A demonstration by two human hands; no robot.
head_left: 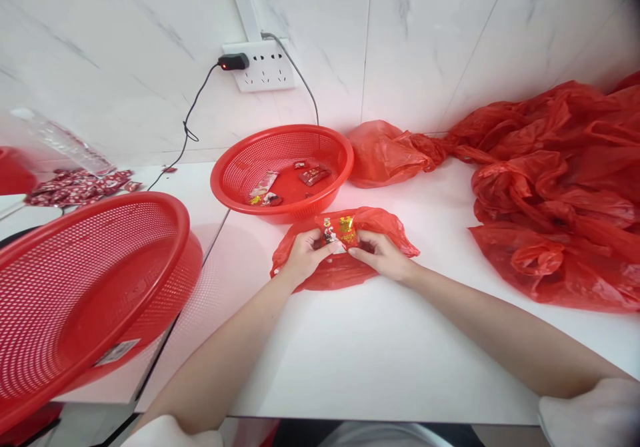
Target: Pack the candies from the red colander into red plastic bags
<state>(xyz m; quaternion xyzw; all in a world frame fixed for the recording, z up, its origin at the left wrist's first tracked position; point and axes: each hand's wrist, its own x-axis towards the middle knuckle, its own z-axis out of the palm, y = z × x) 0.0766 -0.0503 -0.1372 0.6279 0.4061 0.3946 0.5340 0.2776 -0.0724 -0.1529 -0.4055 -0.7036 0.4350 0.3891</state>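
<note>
My left hand [306,258] and my right hand [384,255] face each other with fingers and thumbs closed on a small shiny red packet [346,227]. Gold lettering and a black-and-white figure are printed on it; whether it is one packet or two side by side, I cannot tell. Beneath both hands a crumpled red plastic bag [320,279] lies on the white table [380,360]. Just behind it stands a round red mesh basket [234,197] with several small wrapped packets inside, among them a dark red packet [314,176].
A large red mesh basket [173,224] sits tilted at the left. Knotted red bags [555,167] heap up on the right, and a filled red bag [383,154] rests by the wall. Small wrapped packets [75,187] and a clear bottle [67,142] lie far left. A black cable [187,124] hangs from the socket [265,67].
</note>
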